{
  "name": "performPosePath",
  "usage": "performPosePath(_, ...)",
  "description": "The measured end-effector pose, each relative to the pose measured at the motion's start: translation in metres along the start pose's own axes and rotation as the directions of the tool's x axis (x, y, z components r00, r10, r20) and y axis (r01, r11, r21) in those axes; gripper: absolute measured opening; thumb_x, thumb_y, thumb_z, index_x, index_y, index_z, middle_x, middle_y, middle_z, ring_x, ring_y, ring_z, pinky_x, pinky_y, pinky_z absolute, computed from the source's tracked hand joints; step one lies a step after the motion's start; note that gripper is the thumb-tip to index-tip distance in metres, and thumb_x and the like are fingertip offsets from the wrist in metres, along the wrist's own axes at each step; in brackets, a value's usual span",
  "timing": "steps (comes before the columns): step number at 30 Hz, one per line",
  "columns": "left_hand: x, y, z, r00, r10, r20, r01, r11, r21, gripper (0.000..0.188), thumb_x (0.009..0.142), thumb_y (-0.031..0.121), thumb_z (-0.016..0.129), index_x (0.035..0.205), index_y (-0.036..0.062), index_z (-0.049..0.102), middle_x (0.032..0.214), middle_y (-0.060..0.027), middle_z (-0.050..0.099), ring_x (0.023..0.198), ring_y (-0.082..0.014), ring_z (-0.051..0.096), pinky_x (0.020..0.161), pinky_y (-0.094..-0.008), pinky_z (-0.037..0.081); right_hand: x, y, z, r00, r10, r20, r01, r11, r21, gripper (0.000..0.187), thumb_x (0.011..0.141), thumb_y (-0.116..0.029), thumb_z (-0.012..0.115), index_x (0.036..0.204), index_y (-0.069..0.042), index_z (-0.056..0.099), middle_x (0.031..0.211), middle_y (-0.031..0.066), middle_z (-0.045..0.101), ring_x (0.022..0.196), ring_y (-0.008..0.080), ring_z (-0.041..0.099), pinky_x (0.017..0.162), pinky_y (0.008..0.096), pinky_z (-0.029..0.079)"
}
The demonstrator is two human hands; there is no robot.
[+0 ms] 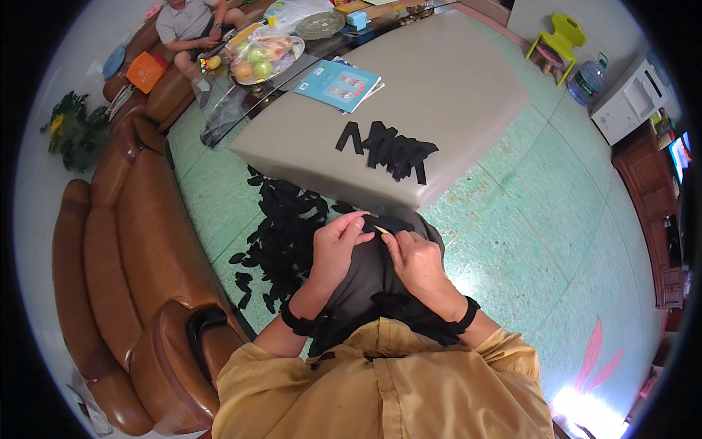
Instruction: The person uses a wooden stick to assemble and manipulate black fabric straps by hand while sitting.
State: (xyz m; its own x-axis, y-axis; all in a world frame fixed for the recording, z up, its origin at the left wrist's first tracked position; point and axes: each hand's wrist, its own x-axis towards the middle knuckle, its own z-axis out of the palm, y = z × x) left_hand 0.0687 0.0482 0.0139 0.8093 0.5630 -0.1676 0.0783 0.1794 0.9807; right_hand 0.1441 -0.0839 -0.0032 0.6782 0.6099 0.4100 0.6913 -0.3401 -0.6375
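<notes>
1. Your left hand (338, 245) is curled over your lap, fingers pinched down on a small black fabric piece (387, 222) that lies across your knee.
2. Your right hand (414, 257) is closed around a thin pale stick (382, 230), its tip poking into that same black piece, right between your two hands.
3. Both wrists wear black bands, and dark cloth drapes your lap beneath them.
4. Ahead of you, a row of black strips (391, 150) lies near the front edge of the grey ottoman (453, 88), towards its right corner.
5. A blue booklet (338, 85) rests at the ottoman's far left edge.
6. On the floor to your left, a heap of black scraps (281, 227) spreads beside the brown sofa (131, 241).
</notes>
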Motion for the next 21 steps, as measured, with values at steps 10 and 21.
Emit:
performPosePath(10, -0.015, 0.015, 0.001, 0.978, 0.208, 0.001, -0.191, 0.897, 0.398, 0.020, 0.089, 0.009, 0.055, 0.099, -0.0066, 0.060, 0.083, -0.0080, 0.064, 0.070, -0.0130, 0.064, 0.061, -0.0222, 0.051, 0.001, -0.001, -0.010, 0.974, 0.202, 0.103, -0.227, 0.865, 0.447, 0.030, 0.085, -0.020, 0.062, 0.064, 0.000, 0.052, 0.057, 0.0141, 0.052, 0.049, 0.0323, 0.048, 0.046, 0.0353, 0.040)
performPosePath(21, -0.014, 0.013, -0.013, 0.983, 0.182, 0.016, -0.178, 0.935, 0.305, 0.019, 0.089, 0.009, 0.056, 0.098, -0.0067, 0.060, 0.083, -0.0066, 0.062, 0.068, -0.0134, 0.064, 0.060, -0.0221, 0.051, 0.003, 0.001, 0.001, 0.996, -0.013, 0.087, -0.018, 0.940, 0.341, 0.031, 0.088, -0.022, 0.060, 0.066, 0.000, 0.057, 0.053, -0.0039, 0.046, 0.048, 0.0044, 0.037, 0.044, 0.0203, 0.027)
